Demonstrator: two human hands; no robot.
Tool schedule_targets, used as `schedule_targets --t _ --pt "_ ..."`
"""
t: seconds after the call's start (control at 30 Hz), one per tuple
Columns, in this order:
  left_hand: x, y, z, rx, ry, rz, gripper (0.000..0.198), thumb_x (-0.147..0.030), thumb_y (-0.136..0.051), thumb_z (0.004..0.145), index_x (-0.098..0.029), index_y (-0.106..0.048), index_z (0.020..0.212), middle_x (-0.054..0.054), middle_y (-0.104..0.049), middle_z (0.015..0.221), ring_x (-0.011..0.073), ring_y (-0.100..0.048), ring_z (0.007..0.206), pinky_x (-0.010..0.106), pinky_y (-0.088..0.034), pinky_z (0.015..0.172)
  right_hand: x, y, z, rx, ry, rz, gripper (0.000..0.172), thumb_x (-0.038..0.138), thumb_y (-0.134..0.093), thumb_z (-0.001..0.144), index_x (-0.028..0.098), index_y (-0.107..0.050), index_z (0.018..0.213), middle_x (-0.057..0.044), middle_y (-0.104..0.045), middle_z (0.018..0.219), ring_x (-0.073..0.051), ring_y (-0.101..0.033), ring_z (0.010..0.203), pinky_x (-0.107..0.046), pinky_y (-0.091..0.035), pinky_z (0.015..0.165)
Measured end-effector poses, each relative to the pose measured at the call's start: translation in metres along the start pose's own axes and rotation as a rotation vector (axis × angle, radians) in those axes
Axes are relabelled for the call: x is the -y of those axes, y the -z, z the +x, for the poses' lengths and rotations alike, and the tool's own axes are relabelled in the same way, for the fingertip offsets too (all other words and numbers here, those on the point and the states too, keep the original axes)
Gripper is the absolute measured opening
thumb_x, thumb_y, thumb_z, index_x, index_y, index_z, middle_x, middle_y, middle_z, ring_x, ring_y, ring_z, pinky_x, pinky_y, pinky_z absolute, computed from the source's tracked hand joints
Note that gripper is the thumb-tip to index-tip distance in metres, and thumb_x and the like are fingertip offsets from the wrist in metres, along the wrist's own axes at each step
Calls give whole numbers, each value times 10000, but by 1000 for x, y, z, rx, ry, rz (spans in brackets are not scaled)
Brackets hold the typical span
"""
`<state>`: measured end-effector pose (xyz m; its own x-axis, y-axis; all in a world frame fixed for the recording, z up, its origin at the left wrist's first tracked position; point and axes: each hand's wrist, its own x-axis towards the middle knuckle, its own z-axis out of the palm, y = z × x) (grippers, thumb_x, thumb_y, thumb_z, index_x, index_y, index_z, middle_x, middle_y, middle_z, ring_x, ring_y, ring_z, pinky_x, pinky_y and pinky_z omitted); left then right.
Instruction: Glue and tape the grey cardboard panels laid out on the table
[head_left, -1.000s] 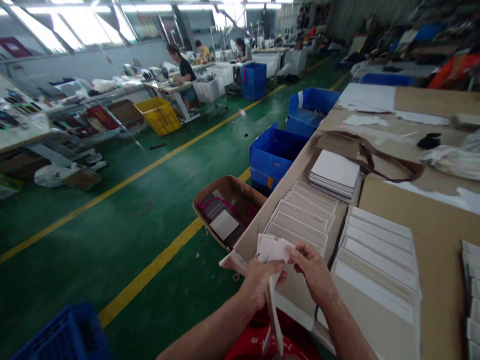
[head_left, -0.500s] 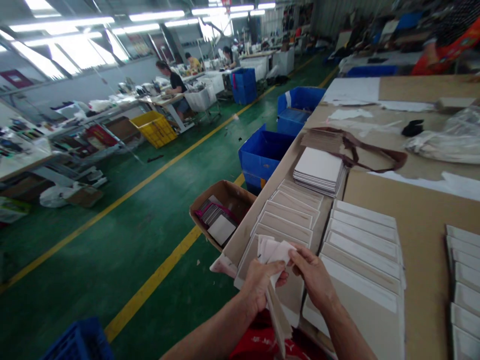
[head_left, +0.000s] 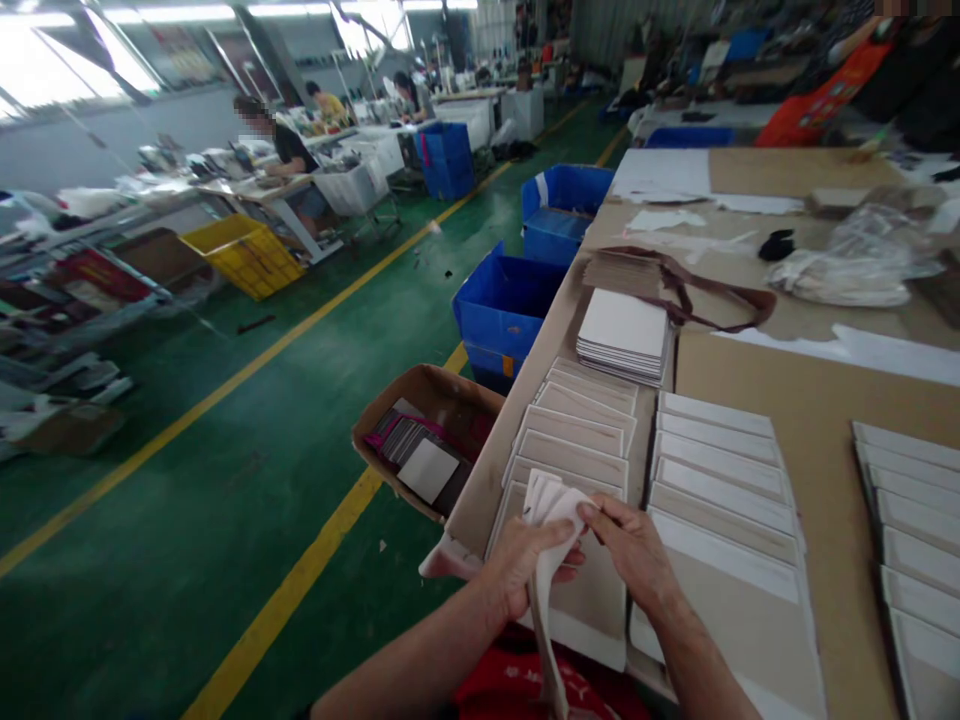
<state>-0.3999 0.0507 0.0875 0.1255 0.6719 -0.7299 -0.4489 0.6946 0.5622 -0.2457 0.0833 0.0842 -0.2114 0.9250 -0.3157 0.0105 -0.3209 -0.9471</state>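
A bundle of thin white strips [head_left: 553,505] is gripped in my left hand [head_left: 521,560], thumb on top, with the lower ends hanging down in front of the red clothing. My right hand [head_left: 634,550] pinches the upper right edge of the white strips between thumb and fingers. Both hands are above the near end of a row of overlapping beige panels with white edges [head_left: 574,445]. A second row of overlapping white-and-beige panels [head_left: 724,500] lies just right of my right hand. The exact material of the strips I cannot make out.
On the table [head_left: 817,400] are a stack of white boards [head_left: 622,325], a brown strap [head_left: 724,310] and another panel row [head_left: 911,540] at right. A cardboard box [head_left: 420,375] and blue bins [head_left: 502,310] stand along its left edge. People sit at machines far left.
The view has turned slightly, shifting the surroundings left. The hanging strips have straightened and one white strip now bends over between my hands. Both hands keep their grip.
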Motion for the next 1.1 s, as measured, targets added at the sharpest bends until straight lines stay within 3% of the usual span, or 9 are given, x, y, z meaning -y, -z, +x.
schedule_targets --t 0.17,0.3,0.4,0.5,0.6,0.7,0.83,0.97,1.1 --pt "-18 16 5 -23 -63 -14 439 -263 -864 480 -66 -740 851 88 -708 698 149 -622 558 252 -499 562 2 -30 5 -102 -55 59 340 523 -704 713 185 -698 754 27 -512 579 -118 -381 561 -255 -302 546" --pt "-27 27 6 -58 -147 -53 343 -201 -877 398 -82 -710 674 46 -664 599 123 -564 504 233 -440 506 -5 -50 9 -174 -50 221 340 450 -778 670 206 -702 895 35 -539 616 -113 -380 558 -248 -296 534" --pt "-29 36 7 -104 -192 -62 322 -190 -888 368 -104 -657 576 14 -616 531 112 -543 490 222 -421 499 -8 -61 15 -181 -35 211 266 433 -781 683 195 -677 734 36 -523 592 -104 -358 545 -251 -285 532" --pt "-32 44 7 -66 -152 -94 330 -190 -877 387 -97 -679 634 29 -634 560 119 -549 494 231 -435 502 -10 -70 22 -205 -47 207 311 456 -749 722 190 -627 618 46 -463 532 -101 -333 523 -255 -266 519" --pt "-35 52 8 -69 -117 -155 359 -203 -868 407 -91 -696 702 47 -663 614 123 -560 508 238 -460 510 -10 -79 26 -246 -66 294 279 480 -730 734 210 -664 703 45 -503 571 -111 -384 541 -254 -304 531" --pt "-36 59 9 -109 -123 -165 395 -227 -880 414 -94 -701 740 43 -667 627 123 -571 521 232 -470 513 -11 -87 27 -208 -70 283 269 455 -764 691 218 -699 800 33 -579 663 -115 -431 571 -257 -346 559" --pt "-35 65 9 -115 -134 -149 449 -287 -906 416 -85 -703 761 35 -654 616 112 -558 507 222 -465 497 -14 -94 26 -252 -41 182 268 447 -774 673 196 -683 695 29 -571 615 -119 -436 566 -262 -363 572" --pt "-38 64 4 -86 -106 -157 481 -350 -919 415 -80 -697 747 44 -654 617 110 -544 490 229 -459 483 -16 -100 22 -330 -58 409 252 449 -760 704 222 -652 688 30 -599 643 -135 -503 587 -270 -417 583" --pt "-36 61 2 -43 -83 -166 480 -341 -930 402 -86 -694 733 45 -657 625 112 -548 505 226 -446 493 -20 -108 13 -288 -95 520 224 373 -800 680 225 -703 816 -1 -688 783 -168 -600 700 -301 -480 680"
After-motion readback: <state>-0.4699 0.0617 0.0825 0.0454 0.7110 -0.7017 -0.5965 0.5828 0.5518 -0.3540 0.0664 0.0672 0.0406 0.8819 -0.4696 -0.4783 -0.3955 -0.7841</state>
